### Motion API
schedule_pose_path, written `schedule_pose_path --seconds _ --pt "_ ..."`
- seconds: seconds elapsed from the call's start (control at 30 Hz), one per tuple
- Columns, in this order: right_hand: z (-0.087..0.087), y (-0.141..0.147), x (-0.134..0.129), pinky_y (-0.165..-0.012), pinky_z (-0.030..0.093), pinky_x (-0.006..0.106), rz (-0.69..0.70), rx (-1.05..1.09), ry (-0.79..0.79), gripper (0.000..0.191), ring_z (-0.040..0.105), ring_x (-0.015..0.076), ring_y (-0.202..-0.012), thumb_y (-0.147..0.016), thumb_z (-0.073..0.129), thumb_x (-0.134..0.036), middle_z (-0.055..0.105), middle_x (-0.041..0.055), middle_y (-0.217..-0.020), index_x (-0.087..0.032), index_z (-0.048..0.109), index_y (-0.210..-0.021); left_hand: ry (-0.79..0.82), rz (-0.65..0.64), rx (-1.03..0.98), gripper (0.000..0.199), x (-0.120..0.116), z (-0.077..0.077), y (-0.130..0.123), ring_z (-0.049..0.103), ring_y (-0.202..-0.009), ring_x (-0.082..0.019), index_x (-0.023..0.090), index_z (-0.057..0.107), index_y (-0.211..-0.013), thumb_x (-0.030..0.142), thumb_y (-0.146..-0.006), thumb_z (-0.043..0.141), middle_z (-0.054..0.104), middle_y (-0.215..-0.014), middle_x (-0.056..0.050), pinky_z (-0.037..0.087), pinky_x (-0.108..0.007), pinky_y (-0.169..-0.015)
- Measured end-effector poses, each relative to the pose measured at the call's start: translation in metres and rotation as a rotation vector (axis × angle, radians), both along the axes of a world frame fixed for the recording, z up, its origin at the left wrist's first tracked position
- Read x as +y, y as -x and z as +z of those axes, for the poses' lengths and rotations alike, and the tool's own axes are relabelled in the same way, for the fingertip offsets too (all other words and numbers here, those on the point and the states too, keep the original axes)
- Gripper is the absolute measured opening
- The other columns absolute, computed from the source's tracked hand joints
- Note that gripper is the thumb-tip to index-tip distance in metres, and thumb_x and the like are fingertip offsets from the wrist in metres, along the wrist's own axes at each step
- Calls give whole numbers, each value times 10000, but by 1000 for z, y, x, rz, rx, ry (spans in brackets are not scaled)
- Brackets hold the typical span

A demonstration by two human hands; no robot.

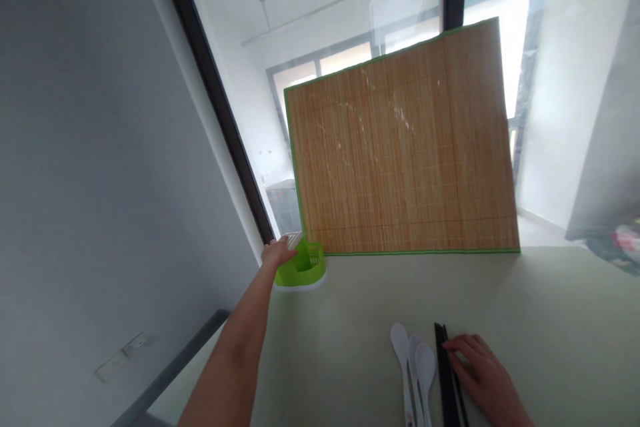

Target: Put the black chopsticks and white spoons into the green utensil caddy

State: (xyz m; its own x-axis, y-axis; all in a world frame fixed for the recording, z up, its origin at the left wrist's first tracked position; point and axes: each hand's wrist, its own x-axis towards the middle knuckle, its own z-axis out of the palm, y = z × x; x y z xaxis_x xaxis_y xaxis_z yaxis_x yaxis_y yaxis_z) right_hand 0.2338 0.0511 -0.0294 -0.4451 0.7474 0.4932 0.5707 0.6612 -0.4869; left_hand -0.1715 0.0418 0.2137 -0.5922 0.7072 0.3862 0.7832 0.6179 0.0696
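Observation:
Far to the left, my left hand [278, 251] reaches out and closes on the back edge of a green utensil holder [301, 277] with a white base. A white ridged part [294, 239] of it shows just behind my fingers. Near the front edge, my right hand [483, 373] has its thumb and fingers pinched at a black chopstick [457, 383], slightly apart from a bundle of black chopsticks [444, 373]. Three white spoons [414, 367] lie side by side to the left of the chopsticks, bowls pointing away from me.
A bamboo mat [405, 147] with green edging stands upright at the back of the pale table [360, 300], against a glass partition [310, 7]. A grey wall [100, 147] with sockets [120, 355] rises on the left.

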Motion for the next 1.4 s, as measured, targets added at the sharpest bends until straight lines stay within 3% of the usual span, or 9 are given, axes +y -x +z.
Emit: schedule_pose_path --seconds 0.17,0.3,0.4,0.67,0.9,1.1,1.4 --pt "7 7 -5 -788 442 331 1 -9 43 175 544 195 -888 -878 429 -263 629 24 -892 -248 602 -901 16 -37 19 386 6 -9 -4 545 -989 -213 158 494 -1180 367 -857 525 533 -1160 -75 472 -415 -827" --pt "11 10 -8 -782 437 326 4 -4 48 178 540 192 -883 -878 422 -251 625 23 -881 -241 598 -900 4 -139 100 531 25 -17 -26 494 -1045 -297 237 440 -1241 457 -773 563 538 -1126 -107 452 -407 -787" --pt "13 10 -10 -788 432 326 -10 11 37 175 536 192 -887 -874 423 -241 624 26 -888 -236 596 -899 -59 -266 184 570 40 -24 -62 471 -1050 -328 244 415 -1265 484 -758 513 519 -1112 -136 443 -388 -756" --pt "18 9 -14 -764 435 321 -35 19 25 182 537 192 -872 -865 424 -214 628 23 -866 -241 602 -889 -193 -470 160 540 68 -40 -182 475 -999 -281 286 400 -1274 445 -767 499 429 -1182 -104 461 -327 -698" --pt "20 10 -13 -750 436 320 -54 21 -10 186 539 195 -858 -840 439 -175 636 25 -850 -235 611 -880 -180 -517 119 421 79 -59 -247 469 -1019 -298 241 514 -1144 412 -760 534 407 -1200 -119 482 -318 -675" --pt "23 10 -15 -739 446 323 -62 13 -18 206 549 201 -861 -843 415 -179 633 31 -846 -240 609 -880 -150 -564 55 482 69 -72 -275 478 -1030 -302 223 487 -1200 426 -766 542 407 -1197 -141 470 -360 -739" --pt "21 10 -14 -753 445 326 -50 4 -12 204 539 198 -871 -849 406 -190 625 29 -849 -236 603 -882 -82 -557 69 581 41 -67 -294 510 -964 -282 210 479 -1223 514 -736 569 430 -1185 -150 461 -334 -696"
